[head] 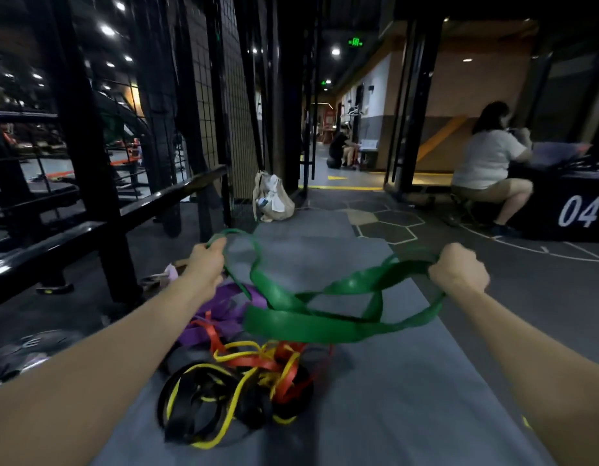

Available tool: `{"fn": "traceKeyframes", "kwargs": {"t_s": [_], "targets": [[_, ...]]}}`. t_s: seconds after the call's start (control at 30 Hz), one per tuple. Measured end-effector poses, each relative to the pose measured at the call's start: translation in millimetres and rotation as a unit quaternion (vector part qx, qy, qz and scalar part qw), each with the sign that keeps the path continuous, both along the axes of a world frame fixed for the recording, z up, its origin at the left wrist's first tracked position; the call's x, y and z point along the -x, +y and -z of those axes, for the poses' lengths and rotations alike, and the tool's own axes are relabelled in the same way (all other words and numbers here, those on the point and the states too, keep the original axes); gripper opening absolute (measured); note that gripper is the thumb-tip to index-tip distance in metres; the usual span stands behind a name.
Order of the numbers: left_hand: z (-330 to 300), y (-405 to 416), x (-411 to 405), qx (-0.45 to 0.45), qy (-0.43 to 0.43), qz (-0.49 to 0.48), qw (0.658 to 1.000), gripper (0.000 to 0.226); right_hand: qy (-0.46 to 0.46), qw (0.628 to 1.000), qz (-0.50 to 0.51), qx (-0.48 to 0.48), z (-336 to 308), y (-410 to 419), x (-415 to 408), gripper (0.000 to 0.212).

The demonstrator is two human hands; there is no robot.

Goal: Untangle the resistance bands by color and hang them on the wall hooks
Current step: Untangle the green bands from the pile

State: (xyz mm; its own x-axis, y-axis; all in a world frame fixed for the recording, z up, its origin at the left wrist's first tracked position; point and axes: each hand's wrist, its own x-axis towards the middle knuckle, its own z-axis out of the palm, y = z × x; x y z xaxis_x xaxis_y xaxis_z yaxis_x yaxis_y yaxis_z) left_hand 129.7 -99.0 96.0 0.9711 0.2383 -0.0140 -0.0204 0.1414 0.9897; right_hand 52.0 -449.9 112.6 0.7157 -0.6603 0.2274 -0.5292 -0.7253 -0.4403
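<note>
Green bands (pixel 325 307) hung twisted between our hands, left hand (pixel 207 260) and right hand (pixel 457 269) each gripping a loop above the mat's (pixel 409 381) tangled pile (pixel 244 381); untwisting seemed next.

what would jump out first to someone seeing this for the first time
The wide green bands, stretched and twisted in mid-air between the left hand and the right hand, which both grip them. Just below, a tangled heap of yellow, red, black and purple bands lies on the grey mat.
</note>
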Motion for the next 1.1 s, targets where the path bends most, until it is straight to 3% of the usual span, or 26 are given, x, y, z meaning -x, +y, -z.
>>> {"fn": "traceKeyframes", "kwargs": {"t_s": [0.17, 0.23, 0.33, 0.4, 0.47, 0.53, 0.6, 0.73, 0.87, 1.0, 1.1], "targets": [[51.9, 4.8, 13.9, -0.016, 0.076, 0.037, 0.996, 0.032, 0.209, 0.96, -0.185, -0.03, 49.6, 24.0, 1.3, 0.045], [55.5, 12.1, 14.7, 0.005, 0.09, 0.026, 0.996, 0.031, 0.202, 0.953, -0.226, -0.018, 58.2, 41.0, -6.2, 0.052], [57.4, 21.3, 15.2, 0.006, 0.097, 0.03, 0.995, 0.028, 0.204, 0.946, -0.252, -0.015, 74.0, 54.5, -15.4, 0.044], [61.6, 27.7, 19.1, -0.032, 0.113, 0.028, 0.993, 0.024, 0.219, 0.948, -0.23, 0.019, 90.8, 47.6, -12.9, 0.036], [68.7, 37.0, 20.7, -0.132, 0.126, 0.021, 0.983, 0.021, 0.213, 0.958, -0.19, 0.037, 107.7, 34.2, -3.4, 0.034], [73.2, 43.8, 24.0, -0.321, 0.149, -0.016, 0.935, 0.033, 0.196, 0.966, -0.161, 0.046, 119.8, 23.3, 7.3, 0.038], [69.6, 35.9, 34.0, -0.45, 0.098, -0.066, 0.885, 0.048, 0.165, 0.975, -0.141, 0.04, 126.0, 17.2, 13.0, 0.042], [54.2, -20.1, 59.4, -0.506, -0.138, -0.016, 0.851, 0.045, 0.138, 0.985, -0.107, -0.014, 129.6, 8.9, 16.1, 0.036], [67.9, -87.0, 69.5, -0.575, -0.235, 0.121, 0.774, 0.032, 0.152, 0.983, -0.098, -0.037, 138.7, -9.5, 21.4, 0.041], [96.6, -144.4, 68.8, -0.627, -0.188, 0.238, 0.718, 0.042, 0.108, 0.984, -0.119, -0.076, 138.3, -27.9, 28.1, 0.051], [120.2, -167.6, 59.2, -0.706, -0.126, 0.287, 0.635, 0.061, 0.069, 0.982, -0.116, -0.131, 136.2, -40.8, 34.3, 0.045]]}}
